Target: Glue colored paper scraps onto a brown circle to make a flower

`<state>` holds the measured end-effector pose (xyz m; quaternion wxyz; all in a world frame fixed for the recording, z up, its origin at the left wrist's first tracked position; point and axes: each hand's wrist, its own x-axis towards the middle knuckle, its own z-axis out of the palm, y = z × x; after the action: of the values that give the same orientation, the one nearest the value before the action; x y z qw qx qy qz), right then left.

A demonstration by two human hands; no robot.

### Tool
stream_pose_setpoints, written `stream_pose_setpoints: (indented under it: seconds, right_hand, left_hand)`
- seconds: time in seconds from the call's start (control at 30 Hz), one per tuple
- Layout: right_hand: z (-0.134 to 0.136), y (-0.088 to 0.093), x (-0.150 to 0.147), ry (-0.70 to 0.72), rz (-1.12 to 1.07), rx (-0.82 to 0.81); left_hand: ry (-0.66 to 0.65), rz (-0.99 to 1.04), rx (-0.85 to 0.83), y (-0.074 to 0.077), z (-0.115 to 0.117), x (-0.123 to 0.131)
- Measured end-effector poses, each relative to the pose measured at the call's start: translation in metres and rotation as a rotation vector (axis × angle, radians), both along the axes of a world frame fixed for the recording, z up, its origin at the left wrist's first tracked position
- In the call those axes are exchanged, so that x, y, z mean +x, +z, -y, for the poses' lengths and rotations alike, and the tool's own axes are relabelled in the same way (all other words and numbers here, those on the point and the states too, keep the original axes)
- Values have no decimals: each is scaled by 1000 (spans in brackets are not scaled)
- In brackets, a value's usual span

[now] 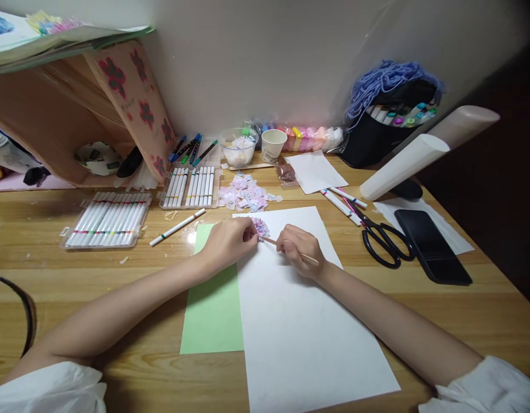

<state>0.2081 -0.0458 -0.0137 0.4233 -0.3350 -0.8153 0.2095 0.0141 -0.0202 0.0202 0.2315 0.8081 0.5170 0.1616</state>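
Wooden stick point(310, 260) slants, pinched in the right hand point(303, 246), beside the curled left hand point(229, 239) (contents unclear).

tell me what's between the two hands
Between the left hand and right hand, the head view shows a purple cluster and the front part of a thin stick, over the white sheet.

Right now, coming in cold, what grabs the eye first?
First, the big white sheet at centre, with a small purple-pink cluster near its far edge, between the left hand and the right hand, which has a wooden stick in its grip. Next, the heap of pale scraps just beyond the sheet. Then blue yarn topping the black marker holder, upper right.
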Motion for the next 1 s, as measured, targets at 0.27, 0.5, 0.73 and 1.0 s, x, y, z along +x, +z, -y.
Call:
stream_pose_setpoints:
  seconds: [0.27,0.5,0.73,1.0]
  right_hand:
    - [-2,-1,-1,23,-5,-6]
    - [-3,-2,-1,6,0,-62]
    - [-5,-3,-3,-108,-129,-327]
    - [-16,10,-19,-238,-233,-550]
  left_hand:
    - [-8,-23,5,-1,0,0]
    - [63,49,91,11,-10,-6]
    - [245,157,207,-7,-34,-19]
    - [316,190,232,-18,-37,-23]
